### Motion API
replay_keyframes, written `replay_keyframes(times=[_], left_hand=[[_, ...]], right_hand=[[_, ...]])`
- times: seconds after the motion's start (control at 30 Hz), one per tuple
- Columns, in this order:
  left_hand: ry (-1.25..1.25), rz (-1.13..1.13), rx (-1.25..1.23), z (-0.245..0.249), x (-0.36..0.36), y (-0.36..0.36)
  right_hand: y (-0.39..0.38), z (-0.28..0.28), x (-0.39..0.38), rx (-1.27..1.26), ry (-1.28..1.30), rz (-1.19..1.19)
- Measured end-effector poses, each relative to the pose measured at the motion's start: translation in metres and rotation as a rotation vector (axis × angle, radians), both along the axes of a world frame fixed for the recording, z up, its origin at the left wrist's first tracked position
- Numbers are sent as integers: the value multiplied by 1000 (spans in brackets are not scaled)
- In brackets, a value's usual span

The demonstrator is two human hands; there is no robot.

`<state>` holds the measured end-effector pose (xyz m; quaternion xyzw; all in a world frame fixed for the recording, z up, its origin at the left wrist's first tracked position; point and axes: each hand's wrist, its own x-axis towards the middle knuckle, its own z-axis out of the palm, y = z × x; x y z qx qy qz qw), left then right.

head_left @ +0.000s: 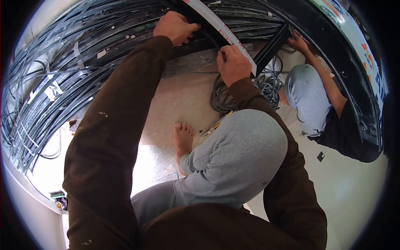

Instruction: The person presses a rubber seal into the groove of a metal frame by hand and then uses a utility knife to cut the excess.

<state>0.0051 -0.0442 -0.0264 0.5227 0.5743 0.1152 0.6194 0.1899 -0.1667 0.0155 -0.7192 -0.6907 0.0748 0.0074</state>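
Nearest to the camera: brown sleeves (110, 121) and a bent grey knee (248, 146), raised perhaps for balance during the forward reach. At the top middle, running slantwise near both hands: a dark strip (221, 25) with a white, red-printed label. At the left grip (175, 28), fingers curled just beside the dark edge; cannot tell about any pinching there. At the right grip (234, 65), closed on the lower part of the strip, apparently to keep this end steady. Placed apart along its length, probably for better control of the angle. Behind, gathered lengthwise, likely for order: many dark cables (121, 23). On the floor (166, 100) below: a loose cable coil (271, 85) and a yellow cutter (216, 125), beside the knee. Farther right: a co-worker's hand (296, 42), close to a black bar (271, 48), with contact uncertain.
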Motion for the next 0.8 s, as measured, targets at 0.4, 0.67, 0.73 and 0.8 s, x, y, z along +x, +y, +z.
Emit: replay_keyframes(times=[0.4, 0.67, 0.73, 0.8], left_hand=[[-33, 21, 16, -5, 1, 0], [-2, 54, 27, -9, 2, -2], [31, 55, 65, -11, 2, -4], [41, 57, 77, -11, 3, -5]], right_hand=[[-4, -5, -3, -79, 11, -60], [-6, -14, 0, -35, -28, -18], [-5, -8, -4, -15, 37, -23], [-5, 1, -8, 15, 51, 20]])
